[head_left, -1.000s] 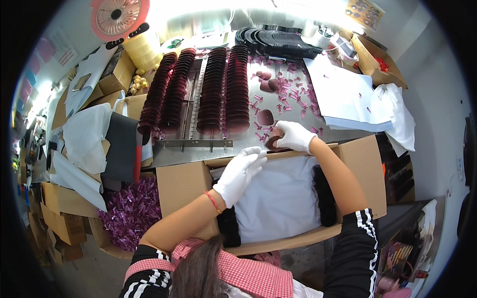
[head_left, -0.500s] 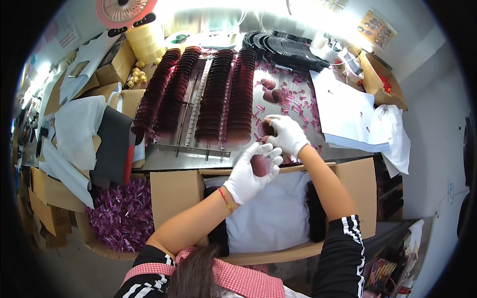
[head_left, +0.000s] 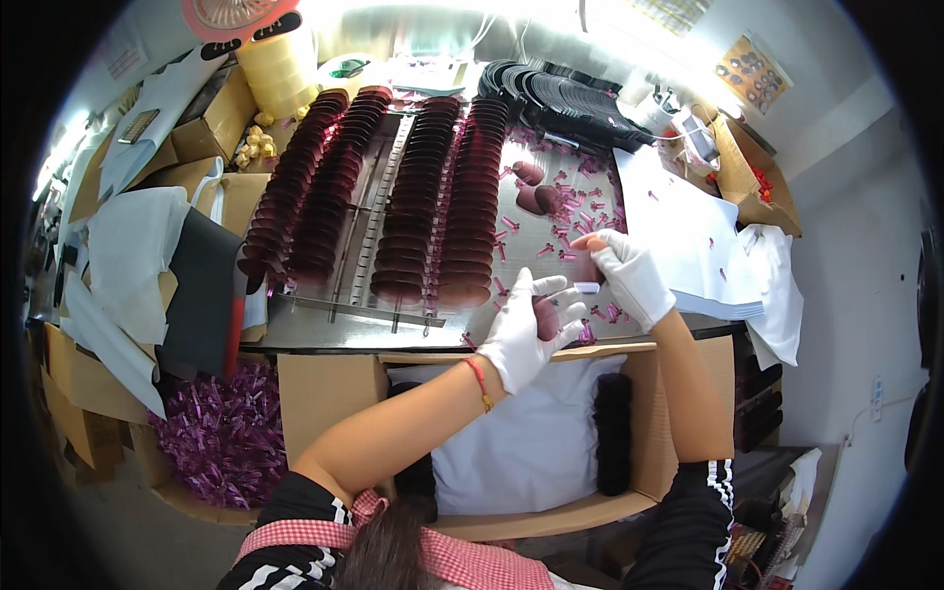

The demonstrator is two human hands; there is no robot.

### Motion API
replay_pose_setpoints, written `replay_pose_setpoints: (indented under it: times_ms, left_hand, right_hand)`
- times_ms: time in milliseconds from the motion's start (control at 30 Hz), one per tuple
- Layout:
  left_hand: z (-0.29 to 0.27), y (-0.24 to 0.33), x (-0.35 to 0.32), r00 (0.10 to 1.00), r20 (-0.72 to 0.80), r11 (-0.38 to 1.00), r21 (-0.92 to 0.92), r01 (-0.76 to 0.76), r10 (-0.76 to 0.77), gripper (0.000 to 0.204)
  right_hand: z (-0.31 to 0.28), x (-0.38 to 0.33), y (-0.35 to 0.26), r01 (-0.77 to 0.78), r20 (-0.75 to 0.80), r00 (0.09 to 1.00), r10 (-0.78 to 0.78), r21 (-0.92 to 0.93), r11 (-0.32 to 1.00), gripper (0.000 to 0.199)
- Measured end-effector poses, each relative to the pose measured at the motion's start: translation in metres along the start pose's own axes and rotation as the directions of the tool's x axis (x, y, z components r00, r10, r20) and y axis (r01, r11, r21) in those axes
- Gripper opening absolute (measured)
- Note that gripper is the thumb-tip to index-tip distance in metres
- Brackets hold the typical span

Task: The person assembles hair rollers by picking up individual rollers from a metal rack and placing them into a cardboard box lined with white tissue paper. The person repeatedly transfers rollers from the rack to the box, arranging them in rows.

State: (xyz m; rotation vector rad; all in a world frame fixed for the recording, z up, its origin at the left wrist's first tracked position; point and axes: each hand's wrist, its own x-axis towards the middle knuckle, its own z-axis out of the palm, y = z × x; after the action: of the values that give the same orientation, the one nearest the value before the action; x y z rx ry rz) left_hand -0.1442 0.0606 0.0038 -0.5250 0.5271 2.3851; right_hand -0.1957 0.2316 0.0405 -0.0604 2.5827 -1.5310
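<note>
The left hand (head_left: pixel 523 339) has its grip spread, a plum-tinted lens (head_left: pixel 546 320) lying against palm and fingers with no evident pinch; a tilted wrist could let it slide off. The right hand (head_left: pixel 634 280) has curled fingers, blurred at the tips; whether its grip pinches anything cannot be told. A small pale piece (head_left: pixel 587 288) shows between the hands. Beneath, purple plastic clips (head_left: pixel 615 313) litter the metal surface (head_left: pixel 305 324), and a dropped lens could be scratched against them. Nearer the body, a carton (head_left: pixel 329 398) holding white sheeting (head_left: pixel 521 452) might catch it instead. Farther left, a knock to the slotted rack (head_left: pixel 369 310) could disorder its closely set lens rows (head_left: pixel 403 226).
</note>
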Motion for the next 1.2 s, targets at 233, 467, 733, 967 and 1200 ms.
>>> replay_pose_setpoints:
  times_ms: [233, 467, 733, 967, 1200]
  left_hand:
    - [-0.008, 0.005, -0.001, 0.977, 0.212, 0.999, -0.044, 0.026, -0.016, 0.053]
    - [-0.029, 0.002, 0.016, 0.983, 0.176, 0.998, -0.025, 0.062, -0.057, 0.027]
    - [-0.038, 0.015, 0.024, 0.989, 0.099, 0.985, -0.124, 0.124, -0.112, 0.039]
    - [-0.028, 0.015, 0.024, 0.996, -0.08, 0.995, -0.092, 0.032, -0.04, 0.033]
    - [-0.028, 0.023, 0.018, 0.996, 0.079, 0.98, -0.189, 0.056, -0.041, 0.052]
  right_hand:
    - [0.021, -0.018, -0.045, 0.017, -0.004, 1.0, -0.028, -0.708, 0.706, 0.034]
    - [0.008, 0.075, 0.009, -0.062, -0.061, 0.998, 0.035, -0.527, 0.847, 0.044]
    - [0.027, 0.144, 0.045, 0.36, 0.278, 0.92, -0.276, -0.878, 0.315, 0.041]
    - [0.006, 0.149, 0.06, 0.258, 0.043, 0.836, -0.546, -0.911, 0.323, 0.012]
    - [0.016, 0.08, -0.021, 0.366, 0.604, 0.779, -0.168, -0.219, 0.904, 0.024]
